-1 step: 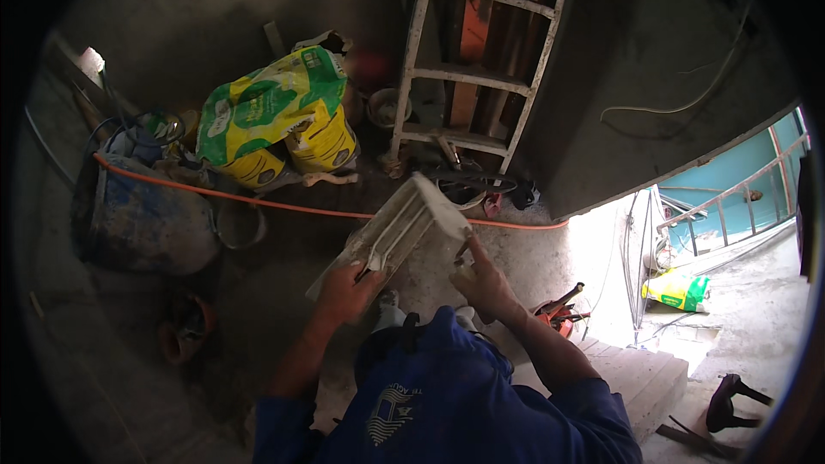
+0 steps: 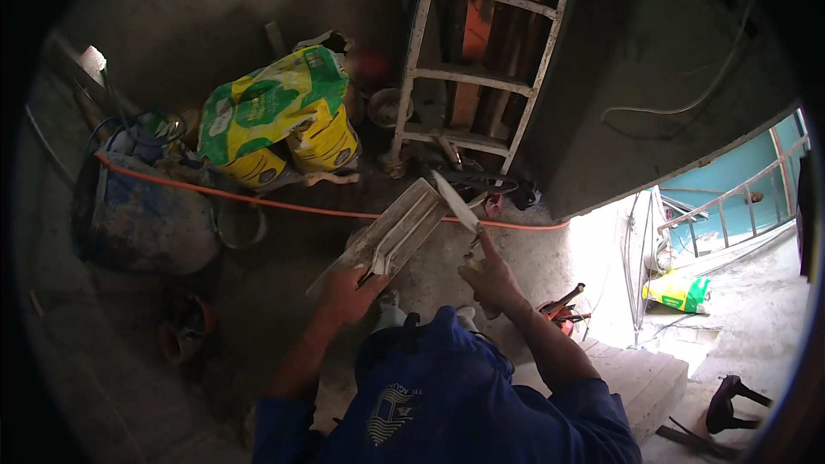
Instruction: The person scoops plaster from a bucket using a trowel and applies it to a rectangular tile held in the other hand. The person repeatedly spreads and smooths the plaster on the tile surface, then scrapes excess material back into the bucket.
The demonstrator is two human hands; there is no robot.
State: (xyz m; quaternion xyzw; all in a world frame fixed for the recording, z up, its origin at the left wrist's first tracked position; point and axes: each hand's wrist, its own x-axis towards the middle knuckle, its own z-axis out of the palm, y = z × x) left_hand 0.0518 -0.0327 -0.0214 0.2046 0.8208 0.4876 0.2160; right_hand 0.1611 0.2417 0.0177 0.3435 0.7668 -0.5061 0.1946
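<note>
In front of my chest my left hand point(image 2: 345, 294) is closed round the handle of a long flat plastering trowel point(image 2: 407, 222). Its handle side faces up, and the plate tilts away to the upper right. My right hand point(image 2: 491, 280) grips a pointed trowel point(image 2: 455, 201), index finger stretched along toward the blade. That pale, narrow blade points up and left, near the far right end of the plastering trowel; whether the two touch I cannot tell. My right fingers hide most of the smaller trowel's handle.
Green and yellow bags point(image 2: 273, 108) lie stacked at the far left, beside a dusty blue bucket-like container point(image 2: 150, 219). An orange hose point(image 2: 301, 208) crosses the floor. A ladder point(image 2: 468, 76) leans ahead. Red-handled tools point(image 2: 560, 314) and a wooden block point(image 2: 632, 371) are on my right.
My right hand has shifted slightly right and down. The pointed trowel's blade has come off the plastering trowel's far end and turned narrower to view. My left hand is nearly still.
</note>
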